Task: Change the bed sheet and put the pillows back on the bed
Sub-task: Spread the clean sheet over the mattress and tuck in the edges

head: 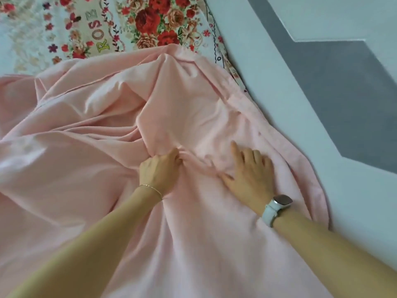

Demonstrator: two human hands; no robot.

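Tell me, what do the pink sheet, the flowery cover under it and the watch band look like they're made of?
The pink sheet looks like thin woven cotton or a blend, with a slight sheen: it falls in soft folds and bunches in the left hand. The floral cover seems printed woven fabric, matte, perhaps quilted; hard to tell. The white watch band on the right hand's wrist looks like smooth silicone or rubber.

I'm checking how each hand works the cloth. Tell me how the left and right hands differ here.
The left hand is closed, pinching a gathered bunch of the pink sheet; the right hand lies open and flat, fingers spread, pressing the sheet down. The left wrist wears a thin bracelet; the right wrist wears a white-strapped watch. The right hand sits nearer the sheet's edge. Both touch the same pink sheet.
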